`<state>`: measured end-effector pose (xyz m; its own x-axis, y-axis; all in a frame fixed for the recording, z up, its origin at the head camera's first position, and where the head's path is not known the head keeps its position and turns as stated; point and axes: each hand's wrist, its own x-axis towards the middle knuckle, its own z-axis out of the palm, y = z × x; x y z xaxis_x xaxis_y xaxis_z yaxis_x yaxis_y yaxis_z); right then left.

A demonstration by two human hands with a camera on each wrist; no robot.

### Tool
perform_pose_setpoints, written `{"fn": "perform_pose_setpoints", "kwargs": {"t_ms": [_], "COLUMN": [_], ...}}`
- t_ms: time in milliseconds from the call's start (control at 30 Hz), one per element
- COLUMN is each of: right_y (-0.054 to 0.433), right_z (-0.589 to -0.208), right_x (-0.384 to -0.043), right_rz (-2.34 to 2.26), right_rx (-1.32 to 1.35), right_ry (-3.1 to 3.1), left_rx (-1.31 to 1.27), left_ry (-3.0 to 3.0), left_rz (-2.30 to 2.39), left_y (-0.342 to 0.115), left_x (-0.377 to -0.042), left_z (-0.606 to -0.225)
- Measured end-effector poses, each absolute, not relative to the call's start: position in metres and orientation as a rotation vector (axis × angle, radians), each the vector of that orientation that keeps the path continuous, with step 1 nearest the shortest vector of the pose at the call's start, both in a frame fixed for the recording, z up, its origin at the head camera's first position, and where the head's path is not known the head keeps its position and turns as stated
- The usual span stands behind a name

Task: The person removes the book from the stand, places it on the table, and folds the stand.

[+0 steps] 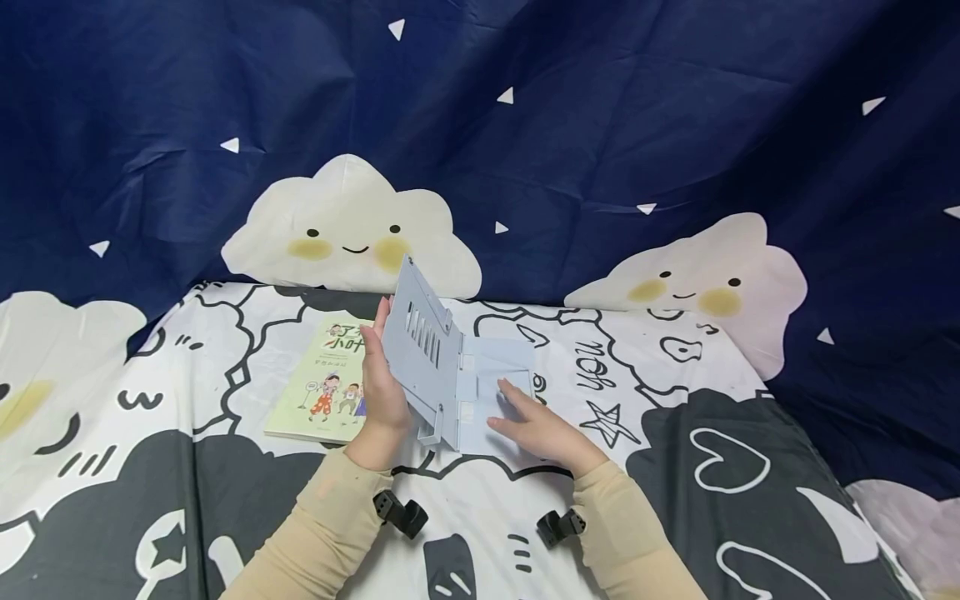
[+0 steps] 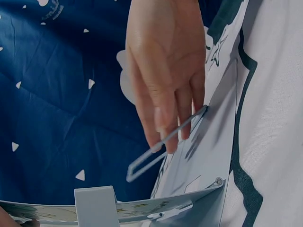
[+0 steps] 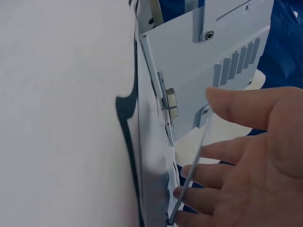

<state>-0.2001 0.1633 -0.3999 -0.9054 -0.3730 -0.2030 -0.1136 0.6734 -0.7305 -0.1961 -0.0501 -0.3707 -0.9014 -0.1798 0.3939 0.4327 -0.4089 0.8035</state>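
Note:
A pale blue metal folding book stand (image 1: 423, 333) rests on the cloth, its slotted panel raised at a slant. My left hand (image 1: 384, 392) is against the panel's back, with straight fingers along the outer edge; the panel hides part of it. Over the flat base plate (image 1: 498, 354) is my right hand (image 1: 543, 429), fingers spread and nearly straight. Its fingertips touch a thin wire bracket (image 3: 191, 168) that stands up from the plate, seen in the right wrist view. In the left wrist view the bracket (image 2: 163, 142) crosses those fingertips.
A green picture book (image 1: 318, 387) lies on the cloth just left of the stand, partly behind my left hand. The patterned black-and-white cloth (image 1: 247, 475) covers the table. Behind it hangs a dark blue curtain (image 1: 562, 150) with clouds and white triangles.

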Motion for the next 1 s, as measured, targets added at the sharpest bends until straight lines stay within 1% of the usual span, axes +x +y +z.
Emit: {"fn": "perform_pose_setpoints", "kwargs": {"t_ms": [500, 633, 833, 1000], "right_y": [0.162, 0.162, 0.162, 0.161], "right_z": [-0.401, -0.401, -0.400, -0.397], "right_x": [-0.196, -0.197, -0.198, -0.197], "right_rz": [-0.723, -0.770, -0.906, -1.073], "right_rx": [-0.591, -0.566, -0.471, -0.400], "right_ry": [2.568, 2.573, 2.598, 2.594], "left_rx": [-0.270, -0.312, -0.332, -0.449], "left_ry": [-1.489, -1.528, -1.744, -1.854], "left_rz": [-2.360, -2.347, -2.177, -2.146], "left_y": [-0.045, -0.041, -0.035, -0.026], "left_x": [-0.193, -0.190, -0.188, -0.185], "left_z": [-0.368, -0.368, -0.372, -0.376]}}
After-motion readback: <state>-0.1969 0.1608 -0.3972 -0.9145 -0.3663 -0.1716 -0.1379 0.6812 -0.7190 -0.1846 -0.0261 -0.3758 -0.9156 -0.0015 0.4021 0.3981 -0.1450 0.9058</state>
